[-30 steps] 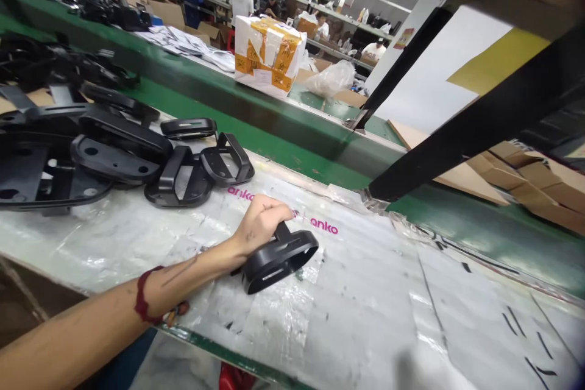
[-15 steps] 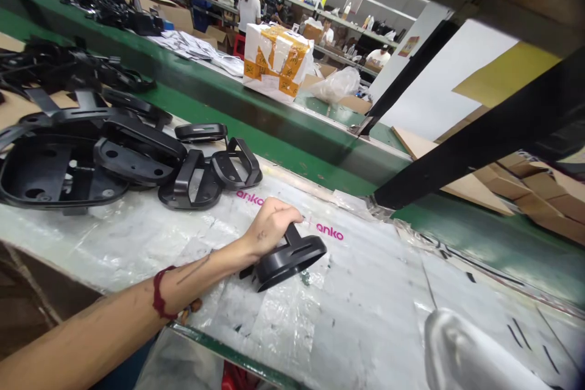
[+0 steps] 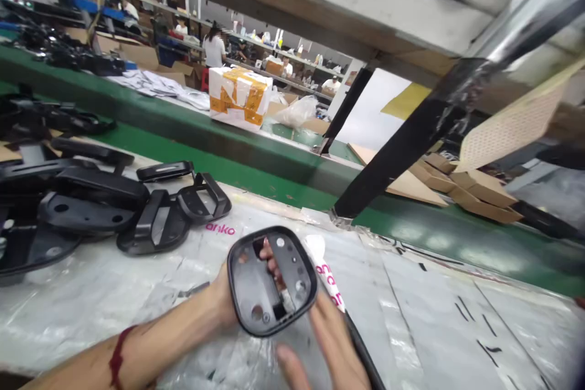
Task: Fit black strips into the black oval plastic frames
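My left hand (image 3: 222, 301) grips a black oval plastic part (image 3: 269, 283) by the handle on its far side. The part is lifted and tilted, so its hollow underside with holes faces me. My right hand (image 3: 326, 344) is just below and to the right of the part, fingers stretched toward it. It holds a clear plastic bag (image 3: 325, 271) with pink "anko" print, which touches the part's right edge. A dark strip runs along the right hand's outer side.
A pile of black plastic parts (image 3: 91, 207) lies at the left on the plastic-covered bench (image 3: 434, 304). Behind it runs a green conveyor (image 3: 256, 158) carrying a taped white box (image 3: 237, 97). A black slanted post (image 3: 402, 140) rises at the right. Cardboard sheets (image 3: 461, 186) lie beyond, and people work far behind.
My left hand lifted the black part off the bench and turned its underside toward me. My right hand came in from the lower right with the clear bag. The view shifted left.
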A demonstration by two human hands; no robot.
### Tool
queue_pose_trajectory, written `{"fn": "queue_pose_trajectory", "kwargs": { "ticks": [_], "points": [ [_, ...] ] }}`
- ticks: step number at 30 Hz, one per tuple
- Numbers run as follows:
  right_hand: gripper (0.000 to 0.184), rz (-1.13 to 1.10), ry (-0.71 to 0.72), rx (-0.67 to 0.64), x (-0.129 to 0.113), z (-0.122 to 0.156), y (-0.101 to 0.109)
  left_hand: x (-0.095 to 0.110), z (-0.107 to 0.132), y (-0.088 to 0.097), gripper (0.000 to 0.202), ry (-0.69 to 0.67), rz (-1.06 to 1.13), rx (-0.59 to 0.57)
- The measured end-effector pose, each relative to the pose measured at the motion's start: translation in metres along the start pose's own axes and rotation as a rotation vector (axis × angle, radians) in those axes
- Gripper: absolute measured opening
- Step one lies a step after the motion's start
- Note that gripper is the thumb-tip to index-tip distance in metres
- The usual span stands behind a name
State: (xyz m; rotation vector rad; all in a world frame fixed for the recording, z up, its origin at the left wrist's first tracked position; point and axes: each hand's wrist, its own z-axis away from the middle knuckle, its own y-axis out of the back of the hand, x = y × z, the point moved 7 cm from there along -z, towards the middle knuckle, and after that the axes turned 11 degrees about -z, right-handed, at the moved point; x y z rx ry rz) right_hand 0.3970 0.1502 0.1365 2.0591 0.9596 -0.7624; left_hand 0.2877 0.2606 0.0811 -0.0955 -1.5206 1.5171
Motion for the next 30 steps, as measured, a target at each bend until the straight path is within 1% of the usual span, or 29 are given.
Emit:
{"fn": "queue_pose_trajectory", "kwargs": {
  "ticks": [1, 2, 3, 4, 6, 8, 9, 10, 11, 13, 14, 15, 16, 18, 19, 20, 22, 23, 24, 25, 26, 27, 28, 29, 30],
  "points": [
    [0.031, -0.147, -0.004, -0.047, -0.006, -0.007, -0.014, -0.004, 0.001, 0.001, 0.022, 0.011, -0.048, 0.011],
    [0.025, -0.299, -0.063, -0.067, -0.007, -0.016, -0.024, -0.006, 0.0, 0.002, 0.021, 0.02, -0.092, 0.021],
    [0.023, -0.462, -0.16, -0.07, -0.006, -0.026, -0.029, -0.006, 0.0, 0.003, 0.021, 0.022, -0.154, 0.03],
    [0.027, -0.64, -0.282, -0.066, -0.002, -0.035, -0.032, -0.002, -0.001, 0.003, 0.023, 0.01, -0.234, 0.047],
    [0.035, -1.024, -0.557, -0.077, 0.01, -0.049, -0.036, 0.016, -0.001, 0.004, 0.023, -0.067, -0.418, 0.103],
    [0.037, -1.316, -0.814, -0.154, 0.022, -0.054, -0.043, 0.039, 0.002, -0.003, 0.029, -0.191, -0.556, 0.134],
    [0.037, -1.386, -0.928, -0.2, 0.029, -0.052, -0.047, 0.048, 0.005, -0.009, 0.033, -0.254, -0.599, 0.108],
    [0.038, -1.405, -1.031, -0.24, 0.037, -0.048, -0.052, 0.051, 0.008, -0.018, 0.04, -0.278, -0.631, 0.036],
    [0.039, -1.402, -1.111, -0.269, 0.044, -0.042, -0.057, 0.047, 0.011, -0.028, 0.052, -0.255, -0.671, -0.078],
    [0.041, -1.41, -1.196, -0.302, 0.055, -0.03, -0.067, 0.027, 0.018, -0.044, 0.077, -0.123, -0.762, -0.31],
    [0.044, -1.432, -1.204, -0.314, 0.057, -0.025, -0.072, 0.016, 0.021, -0.047, 0.084, -0.044, -0.792, -0.389],
    [0.048, -1.467, -1.194, -0.329, 0.056, -0.021, -0.076, 0.008, 0.023, -0.046, 0.085, 0.011, -0.817, -0.429],
    [0.053, -1.511, -1.173, -0.362, 0.053, -0.018, -0.08, 0.004, 0.024, -0.044, 0.083, 0.019, -0.857, -0.432],
    [0.061, -1.614, -1.131, -0.475, 0.041, -0.015, -0.085, 0.01, 0.021, -0.037, 0.078, -0.067, -0.997, -0.384],
    [0.064, -1.657, -1.113, -0.543, 0.033, -0.014, -0.086, 0.016, 0.021, -0.035, 0.075, -0.114, -1.075, -0.376],
    [0.065, -1.679, -1.096, -0.601, 0.027, -0.014, -0.086, 0.022, 0.022, -0.036, 0.072, -0.149, -1.137, -0.393],
    [0.067, -1.582, -1.03, -0.709, 0.016, -0.017, -0.084, 0.032, 0.028, -0.046, 0.068, -0.21, -1.218, -0.496],
    [0.066, -1.492, -0.986, -0.753, 0.012, -0.019, -0.081, 0.036, 0.034, -0.054, 0.07, -0.244, -1.28, -0.551],
    [0.062, -1.365, -0.916, -0.792, 0.007, -0.021, -0.076, 0.037, 0.041, -0.061, 0.07, -0.285, -1.38, -0.576],
    [0.056, -1.226, -0.832, -0.809, 0.001, -0.023, -0.07, 0.038, 0.048, -0.069, 0.069, -0.345, -1.525, -0.57],
    [0.047, -1.098, -0.745, -0.815, -0.006, -0.024, -0.062, 0.036, 0.055, -0.075, 0.062, -0.416, -1.701, -0.546],
    [0.039, -0.997, -0.667, -0.803, -0.015, -0.025, -0.052, 0.033, 0.062, -0.081, 0.051, -0.5, -1.875, -0.512],
    [0.032, -0.925, -0.604, -0.779, -0.025, -0.024, -0.041, 0.027, 0.071, -0.086, 0.039, -0.614, -2.019, -0.505],
    [0.031, -0.868, -0.552, -0.756, -0.037, -0.021, -0.031, 0.022, 0.081, -0.091, 0.029, -0.755, -2.11, -0.496],
    [0.032, -0.84, -0.517, -0.738, -0.049, -0.017, -0.022, 0.018, 0.09, -0.092, 0.026, -0.9, -2.151, -0.462]
  ]
}}
